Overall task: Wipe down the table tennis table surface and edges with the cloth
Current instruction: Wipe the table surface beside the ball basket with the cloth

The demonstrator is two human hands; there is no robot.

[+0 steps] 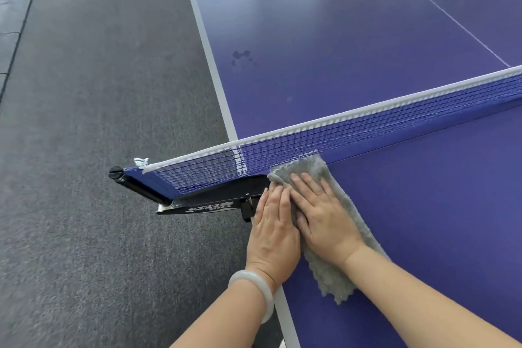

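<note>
Left hand (272, 223) and right hand (322, 215) lay flat, fingers straight, pressing the cloth (333, 271) on the worktop (423, 206) at its side edge, against the net (339, 135). Pushing forward risked snagging the mesh or striking the clamp (211, 200).

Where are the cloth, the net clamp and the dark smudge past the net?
cloth (330, 277), head view, bare lower end nearest the camera
net clamp (207, 208), head view, black printed plate
dark smudge (241, 58), head view, middle of the mark
</note>
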